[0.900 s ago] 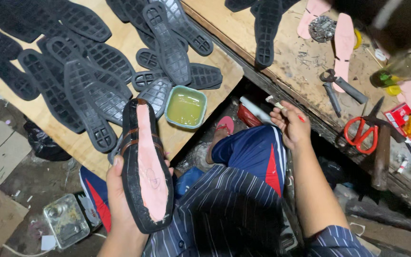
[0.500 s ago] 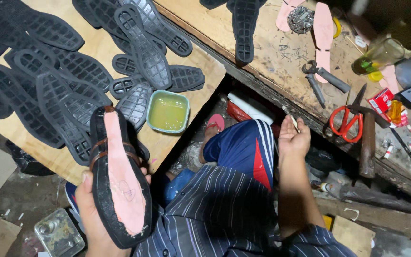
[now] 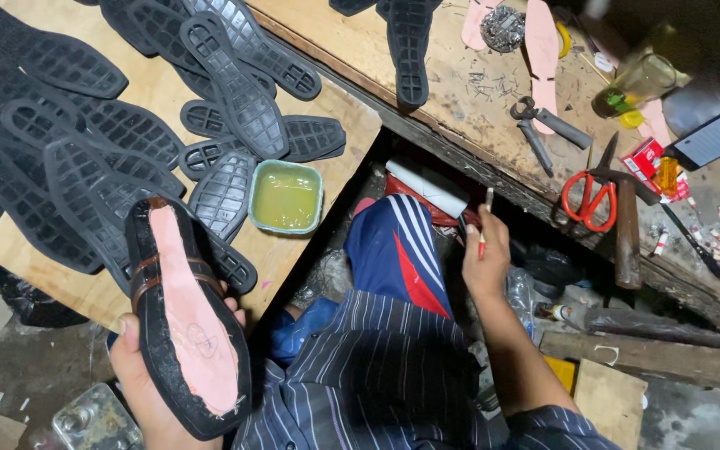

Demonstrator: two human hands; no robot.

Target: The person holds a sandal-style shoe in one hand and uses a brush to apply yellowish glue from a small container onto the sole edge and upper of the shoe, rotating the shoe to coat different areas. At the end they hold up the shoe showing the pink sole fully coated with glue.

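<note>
Two wooden work surfaces are seen from above, meeting at a dim gap where striped trousers (image 3: 393,250) show. On the left board (image 3: 335,125), many black rubber soles (image 3: 239,83) are spread tread-up, some overlapping. Among them sits a small green tray (image 3: 286,197) filled with yellowish liquid (looks like glue), touching the nearest soles. A sandal (image 3: 183,317) with a pink insole and brown straps is gripped from beneath by the left hand (image 3: 147,379), sole side away, low in view over the board edge. A thin brush (image 3: 485,218) with a red handle is pinched upright in the right hand (image 3: 487,265), fingers closed around it, in the gap below the bench. On the right bench (image 3: 460,75), pincers (image 3: 535,129), red scissors (image 3: 589,200), a hammer (image 3: 627,229) and pink insoles (image 3: 542,46) lie. A glass jar (image 3: 635,83) holding greenish liquid stands at the far edge. A metal tin (image 3: 97,421) rests on the floor, contents unclear.
</note>
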